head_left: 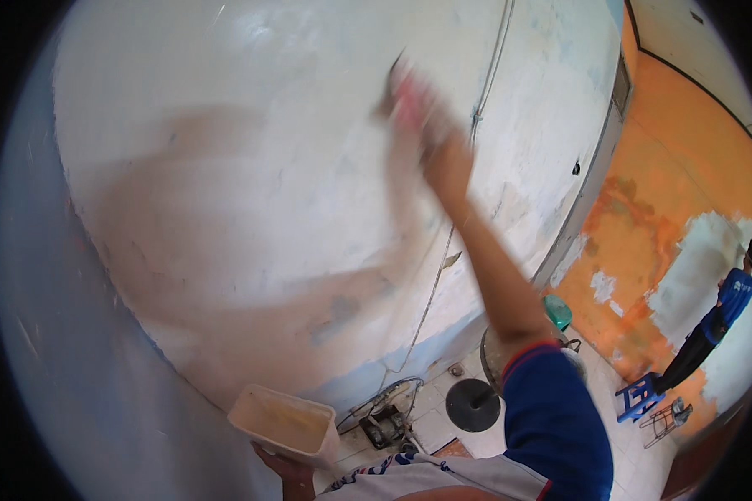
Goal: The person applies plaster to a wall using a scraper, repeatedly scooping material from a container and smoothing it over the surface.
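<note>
My right arm reaches up to the whitish wall (326, 150). At its end my right hand (444, 154), smeared by motion, is closed on a red scraper (411, 98) with a thin dark edge. The scraper is at the wall surface; blur hides whether it touches. Low at the left, my left hand (286, 469) supports a white rectangular plastic tub (326, 447) from beneath and its near side. A pale, cream-coloured layer (284, 417) shows inside the tub.
Cables (485, 92) run down the wall. Below stand a pump-like machine (384, 427), a round dark object (473, 406) and a green container (557, 311). At the far right, a person in blue (731, 301) is by a blue stool (639, 397) near an orange, partly whitened wall (668, 159).
</note>
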Motion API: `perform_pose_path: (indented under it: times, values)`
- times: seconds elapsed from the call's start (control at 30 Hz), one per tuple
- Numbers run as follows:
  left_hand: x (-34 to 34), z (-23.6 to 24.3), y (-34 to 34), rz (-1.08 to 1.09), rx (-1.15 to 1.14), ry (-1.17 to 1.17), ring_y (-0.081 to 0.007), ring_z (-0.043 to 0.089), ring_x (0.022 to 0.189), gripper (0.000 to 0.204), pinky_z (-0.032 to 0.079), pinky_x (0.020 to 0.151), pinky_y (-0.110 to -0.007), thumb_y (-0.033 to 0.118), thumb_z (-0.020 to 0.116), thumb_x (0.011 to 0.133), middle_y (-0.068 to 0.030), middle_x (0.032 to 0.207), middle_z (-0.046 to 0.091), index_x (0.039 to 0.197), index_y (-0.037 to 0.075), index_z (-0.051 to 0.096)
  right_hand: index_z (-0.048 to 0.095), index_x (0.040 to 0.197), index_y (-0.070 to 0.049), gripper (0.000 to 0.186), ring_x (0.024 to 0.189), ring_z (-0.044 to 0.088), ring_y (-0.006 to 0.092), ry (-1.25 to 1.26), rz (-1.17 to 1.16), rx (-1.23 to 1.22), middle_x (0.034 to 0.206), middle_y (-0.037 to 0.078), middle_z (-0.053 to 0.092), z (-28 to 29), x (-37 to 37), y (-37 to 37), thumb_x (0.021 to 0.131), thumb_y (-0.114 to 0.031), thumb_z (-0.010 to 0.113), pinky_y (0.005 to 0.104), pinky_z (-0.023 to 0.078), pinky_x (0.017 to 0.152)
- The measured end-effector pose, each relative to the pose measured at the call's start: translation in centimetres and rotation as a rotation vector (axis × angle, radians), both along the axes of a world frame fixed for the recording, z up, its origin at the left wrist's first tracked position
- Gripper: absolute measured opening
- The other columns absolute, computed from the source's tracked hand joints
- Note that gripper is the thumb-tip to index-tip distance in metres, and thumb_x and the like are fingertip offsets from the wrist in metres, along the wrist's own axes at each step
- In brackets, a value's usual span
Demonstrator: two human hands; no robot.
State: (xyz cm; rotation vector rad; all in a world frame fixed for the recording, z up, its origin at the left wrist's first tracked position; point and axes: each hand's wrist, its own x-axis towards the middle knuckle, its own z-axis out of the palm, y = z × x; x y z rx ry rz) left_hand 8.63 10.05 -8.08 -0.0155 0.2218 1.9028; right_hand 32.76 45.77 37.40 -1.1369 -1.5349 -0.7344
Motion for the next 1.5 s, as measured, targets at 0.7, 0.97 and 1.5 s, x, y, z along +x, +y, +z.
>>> perform_pose_path:
  times: [0.7, 0.97, 1.5]
  values:
    - [1.0, 1.8, -2.0, -0.052, -0.021, -0.052, -0.0318, 0.045, 0.137, 0.082, 0.035, 0.115, -0.052, 0.075, 0.045, 0.090, -0.0040, 0.154, 0.044, 0.152, 0.021, 0.041, 0.062, 0.134, -0.014, 0.053, 0.125, 0.058, 0.0335, -0.327, 0.255, -0.031, 0.136, 0.011, 0.062, -16.3, -2.2, -3.9, 0.082, -0.004, 0.064, 0.0482, 0.042, 0.110]
    - [0.2, 2.1, -1.8, -0.005, -0.093, -0.110, -0.0314, 0.046, 0.135, 0.080, 0.036, 0.114, -0.051, 0.073, 0.043, 0.092, -0.0056, 0.151, 0.046, 0.152, 0.021, 0.041, 0.064, 0.126, 0.002, 0.030, 0.090, 0.070, 0.0397, 0.263, 0.443, 0.049, 0.106, 0.025, 0.070, -5.8, -0.1, -8.9, 0.102, -0.009, 0.050, 0.0434, 0.054, 0.076]
    - [-0.1, 3.5, -2.6, 0.054, -0.011, 0.050, -0.0298, 0.048, 0.134, 0.078, 0.038, 0.113, -0.050, 0.071, 0.044, 0.094, -0.0056, 0.148, 0.048, 0.150, 0.017, 0.043, 0.065, 0.122, -0.003, 0.041, 0.091, 0.065, 0.0409, -0.031, 0.289, 0.115, 0.101, 0.020, 0.069, -9.8, -2.6, -9.8, 0.082, 0.004, 0.060, 0.0501, 0.052, 0.079]
